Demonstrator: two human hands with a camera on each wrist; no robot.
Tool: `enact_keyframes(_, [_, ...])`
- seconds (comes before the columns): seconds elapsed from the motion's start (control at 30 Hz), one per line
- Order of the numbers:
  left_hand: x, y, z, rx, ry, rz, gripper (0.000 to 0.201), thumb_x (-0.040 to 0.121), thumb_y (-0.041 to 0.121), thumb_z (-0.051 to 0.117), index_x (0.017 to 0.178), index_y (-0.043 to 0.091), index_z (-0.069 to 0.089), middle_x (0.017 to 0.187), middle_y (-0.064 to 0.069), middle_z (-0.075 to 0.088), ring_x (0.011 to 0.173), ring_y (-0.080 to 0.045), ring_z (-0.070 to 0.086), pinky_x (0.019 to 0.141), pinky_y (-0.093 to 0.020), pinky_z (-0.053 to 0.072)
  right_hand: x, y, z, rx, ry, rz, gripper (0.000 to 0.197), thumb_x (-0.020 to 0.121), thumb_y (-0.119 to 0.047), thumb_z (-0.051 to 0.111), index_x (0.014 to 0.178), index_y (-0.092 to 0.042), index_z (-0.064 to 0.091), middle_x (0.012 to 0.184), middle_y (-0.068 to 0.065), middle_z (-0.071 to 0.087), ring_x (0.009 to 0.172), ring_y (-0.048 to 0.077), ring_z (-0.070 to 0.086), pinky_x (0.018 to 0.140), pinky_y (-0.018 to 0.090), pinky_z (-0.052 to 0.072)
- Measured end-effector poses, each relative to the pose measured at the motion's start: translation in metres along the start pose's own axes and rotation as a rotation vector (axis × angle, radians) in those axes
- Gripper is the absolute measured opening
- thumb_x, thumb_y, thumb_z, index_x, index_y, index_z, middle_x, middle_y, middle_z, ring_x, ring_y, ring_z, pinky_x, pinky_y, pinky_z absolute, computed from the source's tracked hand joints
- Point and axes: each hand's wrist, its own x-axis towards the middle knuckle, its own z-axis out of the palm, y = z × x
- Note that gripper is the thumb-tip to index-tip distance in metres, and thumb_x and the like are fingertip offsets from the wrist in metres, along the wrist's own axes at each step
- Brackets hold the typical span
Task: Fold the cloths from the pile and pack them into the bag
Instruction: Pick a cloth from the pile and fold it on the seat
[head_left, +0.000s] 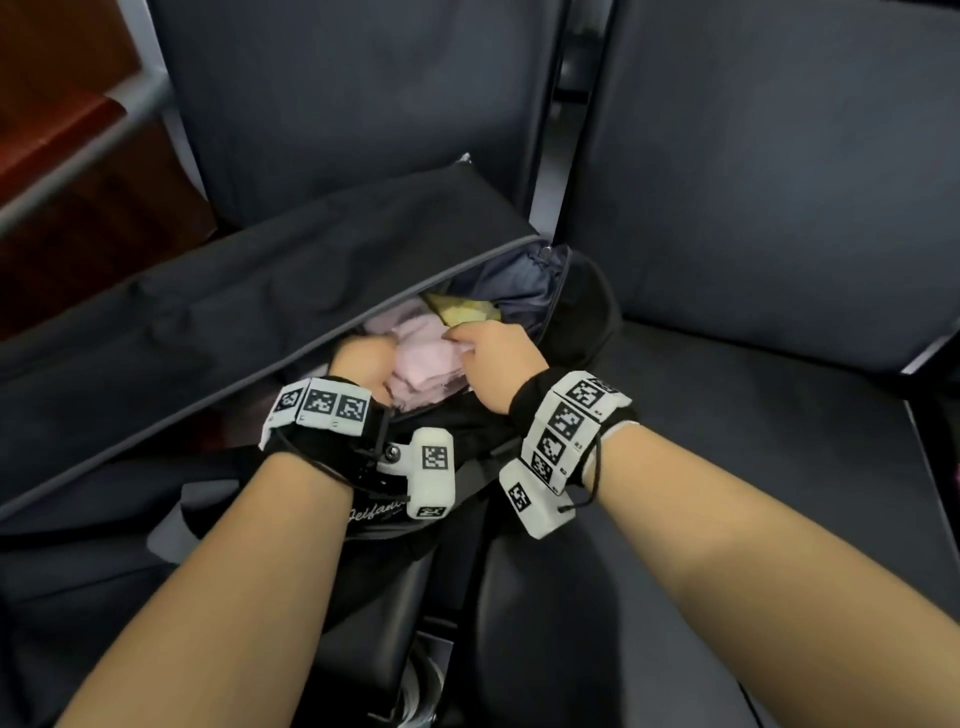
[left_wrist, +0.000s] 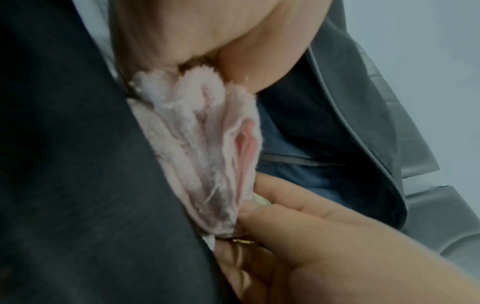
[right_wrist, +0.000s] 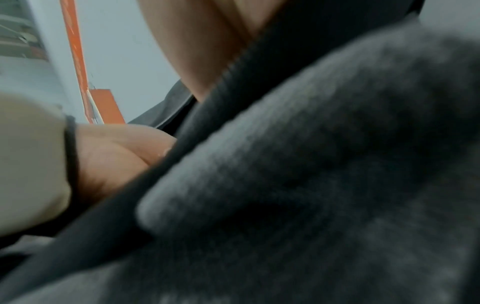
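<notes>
- The left hand (head_left: 361, 358) and the right hand (head_left: 491, 353) both reach into the open bag (head_left: 566, 312), each clutching one side of the folded pink cloth (head_left: 421, 358) (probably so the folds do not spring apart as it goes in).
- The pink cloth sits in the bag's mouth, just beside a yellow cloth (head_left: 467, 310) and a grey-blue one (head_left: 511, 291) packed farther in.
- The bag's flap (head_left: 234, 322) lies thrown back, keeping the opening clear.

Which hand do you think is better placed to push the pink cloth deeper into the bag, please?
Probably the left hand: it grips the pink cloth deep inside the bag, while the right hand only pinches its upper edge.
</notes>
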Motion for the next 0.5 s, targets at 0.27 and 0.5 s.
enact_keyframes(0.27, [-0.084, 0.011, 0.002, -0.014, 0.023, 0.090, 0.028, 0.092, 0.009, 0.060, 0.114, -0.007, 0.059, 0.124, -0.029, 0.061, 0.112, -0.037, 0.064, 0.102, -0.053, 0.050, -0.082, -0.005, -0.031, 0.105, 0.109, -0.221, 0.040, 0.093, -0.013, 0.059, 0.133, -0.015, 0.058, 0.126, 0.006, 0.056, 0.113, 0.021, 0.055, 0.100, 0.023, 0.038])
enact_keyframes(0.5, [-0.212, 0.009, 0.084, 0.211, 0.063, 0.661, 0.027, 0.086, 0.006, 0.061, 0.109, 0.015, 0.069, 0.099, -0.002, 0.069, 0.089, -0.013, 0.063, 0.084, -0.019, 0.048, -0.230, 0.101, -0.103, 0.213, 0.335, -0.114, 0.034, 0.092, -0.010, 0.060, 0.124, -0.020, 0.064, 0.113, -0.004, 0.064, 0.108, 0.006, 0.058, 0.098, 0.023, 0.046])
